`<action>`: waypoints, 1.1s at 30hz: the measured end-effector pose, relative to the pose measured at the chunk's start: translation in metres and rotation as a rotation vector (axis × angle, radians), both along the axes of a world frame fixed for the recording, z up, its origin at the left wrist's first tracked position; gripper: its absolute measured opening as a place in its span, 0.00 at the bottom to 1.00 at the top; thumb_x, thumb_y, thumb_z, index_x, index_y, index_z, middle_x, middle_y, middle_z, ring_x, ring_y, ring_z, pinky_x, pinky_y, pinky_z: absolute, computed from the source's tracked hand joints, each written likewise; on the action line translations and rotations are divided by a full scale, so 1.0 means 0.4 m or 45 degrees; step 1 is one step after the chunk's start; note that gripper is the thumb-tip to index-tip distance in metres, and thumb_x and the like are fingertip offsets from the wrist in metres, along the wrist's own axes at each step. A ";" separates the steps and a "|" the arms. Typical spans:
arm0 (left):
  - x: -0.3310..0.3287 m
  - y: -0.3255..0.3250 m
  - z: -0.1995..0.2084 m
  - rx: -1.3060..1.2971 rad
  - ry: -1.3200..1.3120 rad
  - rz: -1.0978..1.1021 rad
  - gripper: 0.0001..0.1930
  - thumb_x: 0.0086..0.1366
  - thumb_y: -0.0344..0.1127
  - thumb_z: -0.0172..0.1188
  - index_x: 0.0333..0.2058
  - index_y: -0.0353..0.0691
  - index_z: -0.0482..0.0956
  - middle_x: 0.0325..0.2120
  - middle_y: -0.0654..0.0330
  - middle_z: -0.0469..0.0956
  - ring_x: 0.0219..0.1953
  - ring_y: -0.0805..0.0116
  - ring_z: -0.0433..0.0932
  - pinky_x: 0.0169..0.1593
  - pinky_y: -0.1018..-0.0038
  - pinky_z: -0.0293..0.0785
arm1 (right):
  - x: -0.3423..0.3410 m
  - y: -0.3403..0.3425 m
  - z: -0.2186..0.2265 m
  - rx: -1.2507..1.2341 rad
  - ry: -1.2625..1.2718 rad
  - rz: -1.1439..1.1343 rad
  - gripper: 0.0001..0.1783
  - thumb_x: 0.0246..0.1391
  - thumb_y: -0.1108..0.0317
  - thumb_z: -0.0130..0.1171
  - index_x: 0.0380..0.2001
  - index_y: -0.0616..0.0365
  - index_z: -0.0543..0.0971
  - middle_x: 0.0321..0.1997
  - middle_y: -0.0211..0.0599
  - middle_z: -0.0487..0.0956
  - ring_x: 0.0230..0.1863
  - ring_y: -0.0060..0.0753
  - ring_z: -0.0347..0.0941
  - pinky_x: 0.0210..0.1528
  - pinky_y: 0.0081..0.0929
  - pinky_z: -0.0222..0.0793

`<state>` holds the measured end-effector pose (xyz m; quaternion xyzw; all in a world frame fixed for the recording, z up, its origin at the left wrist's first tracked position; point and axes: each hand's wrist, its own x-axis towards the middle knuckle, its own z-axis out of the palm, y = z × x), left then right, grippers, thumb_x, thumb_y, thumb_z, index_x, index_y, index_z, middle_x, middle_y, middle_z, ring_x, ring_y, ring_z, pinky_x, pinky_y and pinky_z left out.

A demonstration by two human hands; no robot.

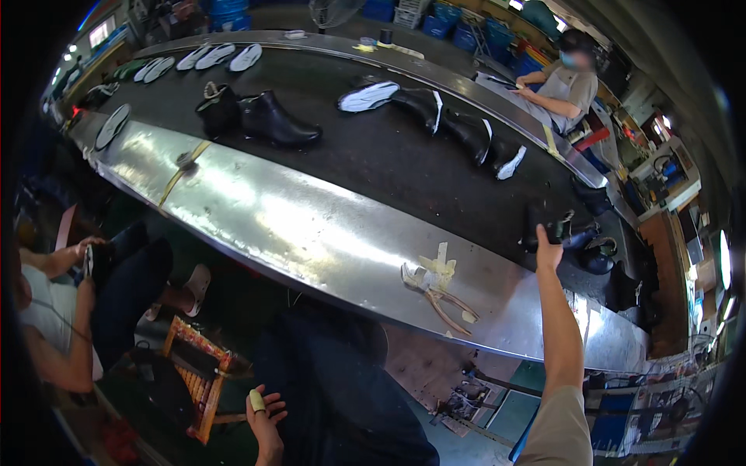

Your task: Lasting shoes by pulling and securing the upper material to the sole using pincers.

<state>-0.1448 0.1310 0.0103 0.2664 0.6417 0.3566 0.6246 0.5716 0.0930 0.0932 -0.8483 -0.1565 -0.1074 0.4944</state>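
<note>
At the right end of the dark conveyor belt [373, 155], my right hand [549, 252] reaches out and grips a black boot [535, 221]; part of its fingers is hidden against the dark leather. Several more black boots lie close by, one of them an ankle boot [597, 256] beside the hand. Low in front of my body, my left hand [266, 418] is open and holds nothing, its fingers apart. A pale yellow wrap [256, 400] covers one of its fingers. Between my hands, pincers [439, 295] lie on the metal ledge [311, 225] next to strips of yellowish tape [441, 266].
Black boots [280, 120] and white-soled shoe pieces [214, 56] stand along the belt. A co-worker [563, 85] sits across it; another person [58, 311] sits at my left, holding a dark shoe. A wooden stool [194, 373] stands by my left hand. Blue crates [466, 35] line the back.
</note>
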 end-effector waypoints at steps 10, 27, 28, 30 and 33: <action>0.040 0.074 -0.061 0.464 0.451 -0.466 0.14 0.76 0.33 0.50 0.56 0.38 0.74 0.39 0.61 0.80 0.38 0.74 0.80 0.40 0.78 0.77 | -0.302 0.233 0.170 -0.620 -1.029 0.950 0.17 0.57 0.66 0.69 0.50 0.54 0.81 0.53 0.39 0.82 0.54 0.48 0.78 0.57 0.41 0.72; 0.100 0.103 -0.068 0.515 0.570 -0.447 0.10 0.69 0.23 0.56 0.48 0.34 0.79 0.32 0.59 0.84 0.35 0.74 0.82 0.40 0.80 0.76 | -0.218 0.742 0.070 -0.128 0.147 0.499 0.40 0.61 0.33 0.57 0.50 0.67 0.83 0.46 0.47 0.86 0.43 0.41 0.83 0.44 0.32 0.77; 0.098 0.102 -0.075 0.502 0.551 -0.441 0.11 0.68 0.23 0.56 0.48 0.34 0.79 0.32 0.59 0.84 0.35 0.75 0.82 0.40 0.80 0.76 | -0.208 0.666 0.083 0.055 0.268 0.510 0.40 0.60 0.34 0.59 0.47 0.68 0.83 0.40 0.38 0.85 0.32 0.28 0.80 0.35 0.24 0.74; 0.074 0.102 -0.119 0.544 0.518 -0.489 0.11 0.71 0.29 0.56 0.50 0.37 0.79 0.35 0.59 0.83 0.37 0.74 0.82 0.38 0.79 0.76 | -0.252 0.528 0.106 0.315 0.480 0.446 0.36 0.57 0.34 0.61 0.40 0.63 0.83 0.34 0.36 0.85 0.28 0.28 0.79 0.31 0.24 0.73; 0.075 0.099 -0.122 0.585 0.463 -0.477 0.10 0.72 0.32 0.57 0.49 0.38 0.80 0.37 0.62 0.84 0.38 0.72 0.83 0.37 0.76 0.78 | -0.363 0.397 0.127 0.644 0.673 0.482 0.31 0.62 0.35 0.56 0.42 0.54 0.82 0.38 0.32 0.85 0.37 0.27 0.82 0.37 0.26 0.75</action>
